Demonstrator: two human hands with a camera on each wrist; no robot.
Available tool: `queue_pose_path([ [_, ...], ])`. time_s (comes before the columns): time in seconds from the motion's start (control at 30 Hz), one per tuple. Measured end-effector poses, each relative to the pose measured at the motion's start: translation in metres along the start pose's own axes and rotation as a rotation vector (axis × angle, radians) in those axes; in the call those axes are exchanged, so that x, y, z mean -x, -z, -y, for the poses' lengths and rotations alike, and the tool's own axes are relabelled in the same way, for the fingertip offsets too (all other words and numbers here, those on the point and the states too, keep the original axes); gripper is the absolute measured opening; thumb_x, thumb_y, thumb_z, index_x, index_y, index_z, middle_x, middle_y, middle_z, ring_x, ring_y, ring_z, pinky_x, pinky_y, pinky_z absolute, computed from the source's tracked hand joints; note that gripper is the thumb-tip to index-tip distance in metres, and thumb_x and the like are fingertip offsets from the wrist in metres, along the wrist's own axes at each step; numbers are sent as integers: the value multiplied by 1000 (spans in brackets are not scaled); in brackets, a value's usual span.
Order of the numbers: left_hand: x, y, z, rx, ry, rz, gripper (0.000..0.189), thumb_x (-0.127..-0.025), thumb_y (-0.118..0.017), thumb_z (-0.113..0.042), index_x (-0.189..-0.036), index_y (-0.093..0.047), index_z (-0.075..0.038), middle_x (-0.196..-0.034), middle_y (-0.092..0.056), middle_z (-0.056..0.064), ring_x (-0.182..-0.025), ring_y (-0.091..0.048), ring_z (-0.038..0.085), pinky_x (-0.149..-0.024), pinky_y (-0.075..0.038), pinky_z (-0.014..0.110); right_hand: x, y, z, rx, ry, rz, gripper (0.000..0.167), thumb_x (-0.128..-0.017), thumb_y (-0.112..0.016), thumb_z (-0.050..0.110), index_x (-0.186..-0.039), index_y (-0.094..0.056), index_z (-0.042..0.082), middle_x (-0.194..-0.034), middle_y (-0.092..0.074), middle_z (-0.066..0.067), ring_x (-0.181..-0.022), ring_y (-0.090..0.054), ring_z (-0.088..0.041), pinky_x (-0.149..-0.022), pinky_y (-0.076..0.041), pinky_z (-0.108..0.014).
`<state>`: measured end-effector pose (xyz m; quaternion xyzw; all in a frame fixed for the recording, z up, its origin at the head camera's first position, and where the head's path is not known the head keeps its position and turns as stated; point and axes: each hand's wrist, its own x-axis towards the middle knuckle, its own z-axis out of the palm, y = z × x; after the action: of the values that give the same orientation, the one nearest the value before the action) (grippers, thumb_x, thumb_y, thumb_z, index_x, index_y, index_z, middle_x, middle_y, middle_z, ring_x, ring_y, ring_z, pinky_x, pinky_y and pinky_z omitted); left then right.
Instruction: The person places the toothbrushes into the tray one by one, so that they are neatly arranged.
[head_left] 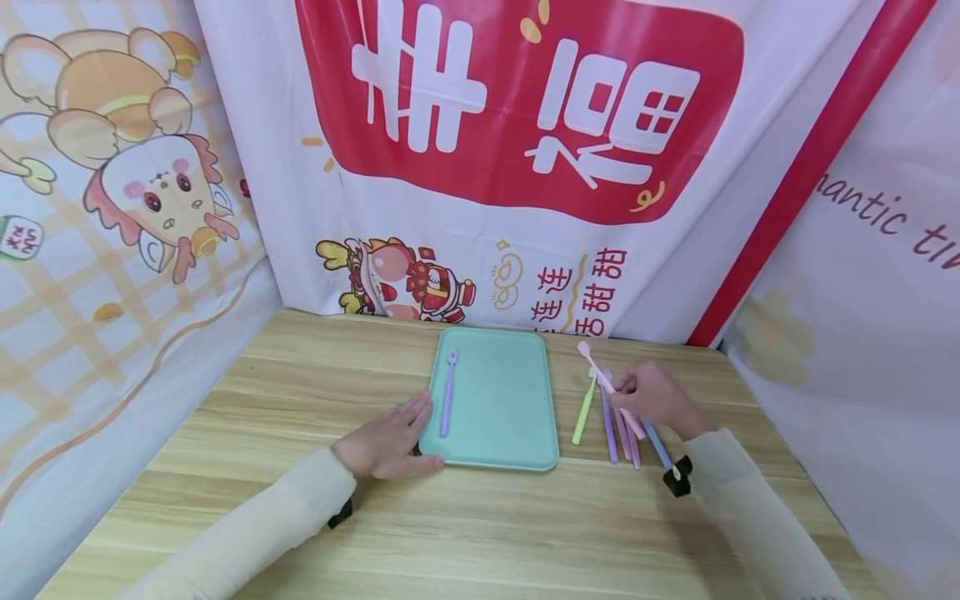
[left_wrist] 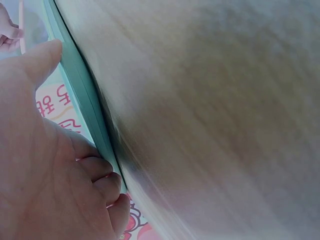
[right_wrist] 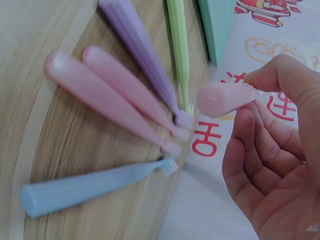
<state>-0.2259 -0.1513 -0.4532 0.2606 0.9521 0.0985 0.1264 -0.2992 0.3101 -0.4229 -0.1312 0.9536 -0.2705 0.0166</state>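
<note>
My left hand (head_left: 390, 442) touches the left edge of a mint-green tray (head_left: 498, 400), its fingers fairly straight; the palm and tray rim (left_wrist: 82, 95) show in the left wrist view. On the tray, toward its left side, lies a purple toothbrush (head_left: 447, 396). Over the table to the right, my right hand (head_left: 656, 400) pinches a pink toothbrush (head_left: 600, 371) between thumb and fingers. Its handle end (right_wrist: 217, 101) faces the right wrist camera. Beneath that hand lie a green toothbrush (right_wrist: 178, 45), a purple one (right_wrist: 142, 47), two pink ones (right_wrist: 107, 102) and a blue one (right_wrist: 90, 187).
A wooden table (head_left: 300, 383) carries everything. Printed cloth (head_left: 487, 192) hangs along its back edge, with more cloth at the left (head_left: 142, 250) and right (head_left: 847, 333) sides. A black wrist strap (head_left: 677, 477) sits at the right cuff.
</note>
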Motion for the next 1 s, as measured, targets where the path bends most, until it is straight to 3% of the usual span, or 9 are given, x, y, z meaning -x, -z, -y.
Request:
queue_pose_path([
  [0.27,-1,-1,1,-3,-1,2,101,-103,-52,-67,-165,-21,6,-176,-14,23,-165,-18,37,-133,-25,55,-6,-14,23,-75,-9,25,14,-89,-77,9,-99,-77,-1,-87,-75,-10,-68,-67,-15,-57,-60,-26],
  [0.67,0,0,1,10,2,3,100,-103,-52,-66,-165,-21,6,-177,-14,23,-165,-17,37,-133,-25,55,-16,-32,65,-167,-8,28,13,-90,-79,12,-98,-78,2,-89,-76,-9,-76,-72,-23,-66,-62,-28],
  [1.0,-1,-1,1,6,10,9,101,-103,-52,-67,-166,-21,5,-177,-14,22,-165,-17,37,-133,-24,55,-30,-52,96,-198,-44,16,13,-87,-80,18,-93,-81,7,-91,-77,-7,-80,-69,-18,-71,-58,-28],
])
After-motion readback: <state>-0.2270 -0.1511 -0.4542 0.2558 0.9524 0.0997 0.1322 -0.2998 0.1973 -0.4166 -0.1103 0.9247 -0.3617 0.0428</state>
